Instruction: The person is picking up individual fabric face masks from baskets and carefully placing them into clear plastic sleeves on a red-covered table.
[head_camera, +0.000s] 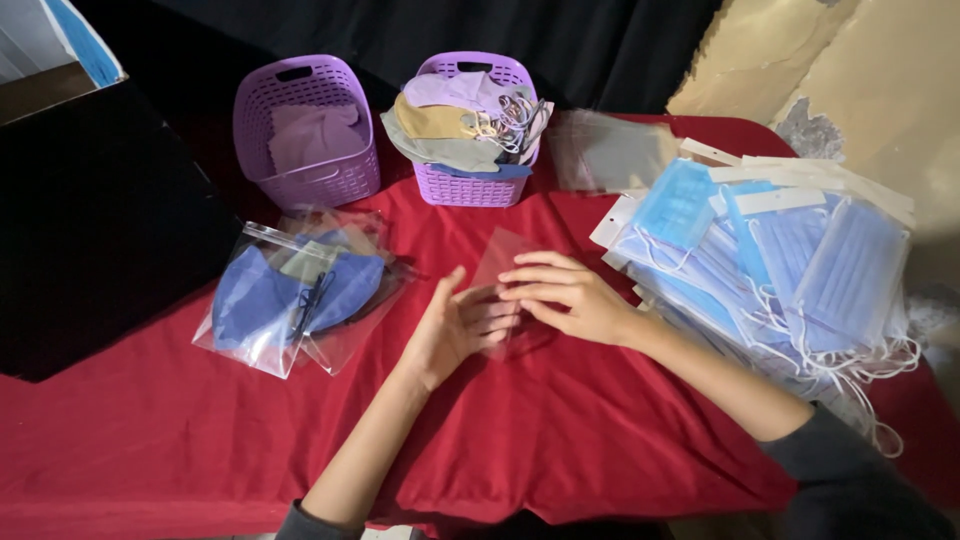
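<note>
A red cloth covers the worktop (150, 440), and every place here is told from the clear plastic pouch (497, 262) at its middle. To the right of the pouch spreads a large heap of bagged blue masks (800, 270). To its left lie packed pouches with dark blue masks (275, 300). Behind it stand two purple baskets, one (305, 130) nearly empty, one (472, 125) heaped with cloth masks. The left hand (455, 330) lies under the pouch, fingers spread open. The right hand (560, 295) rests on its edge, fingers lightly pinching it.
</note>
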